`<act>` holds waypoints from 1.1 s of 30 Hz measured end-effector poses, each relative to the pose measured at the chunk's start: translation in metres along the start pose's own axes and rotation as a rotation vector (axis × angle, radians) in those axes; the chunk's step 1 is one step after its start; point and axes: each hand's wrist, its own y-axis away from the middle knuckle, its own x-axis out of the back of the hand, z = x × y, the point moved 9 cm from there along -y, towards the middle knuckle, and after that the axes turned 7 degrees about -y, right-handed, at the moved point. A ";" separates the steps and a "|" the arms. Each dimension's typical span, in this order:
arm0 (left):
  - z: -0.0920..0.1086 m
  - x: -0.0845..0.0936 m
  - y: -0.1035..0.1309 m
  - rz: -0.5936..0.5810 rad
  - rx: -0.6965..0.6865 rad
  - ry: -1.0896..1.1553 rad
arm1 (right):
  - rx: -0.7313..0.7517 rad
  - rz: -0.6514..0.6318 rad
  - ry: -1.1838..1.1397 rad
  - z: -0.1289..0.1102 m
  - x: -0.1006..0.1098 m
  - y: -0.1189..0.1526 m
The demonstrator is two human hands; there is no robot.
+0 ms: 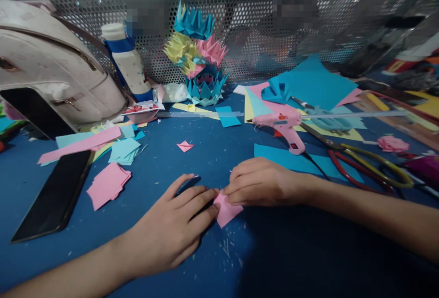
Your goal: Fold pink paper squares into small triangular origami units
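A small pink paper square (227, 213) lies on the blue table between my hands, one corner pointing toward me. The fingertips of my left hand (178, 222) press on its left and upper edge, the thumb lowest. From the upper right, my right hand (264, 182) bends its fingers down onto the paper's top, hiding that part. Beyond my hands sits a small folded pink paper piece (185, 146). To the left is a stack of pink paper squares (108, 185), with light blue squares (125, 150) behind it.
A pink glue gun (283, 121) and large scissors (346, 151) lie at the right. A folded-paper ornament (202, 60) stands at the back by a perforated metal panel. On the left are a phone (55, 197), a bottle (125, 64) and a white backpack (51, 55).
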 end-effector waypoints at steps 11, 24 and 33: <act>0.000 -0.004 -0.001 -0.053 -0.001 -0.019 | -0.086 -0.057 -0.047 0.004 -0.003 0.000; 0.000 -0.003 -0.003 -0.032 0.022 -0.018 | -0.091 -0.214 0.072 -0.004 -0.009 -0.004; -0.003 -0.001 -0.002 -0.027 0.089 0.012 | -0.147 -0.121 0.296 -0.003 -0.005 -0.009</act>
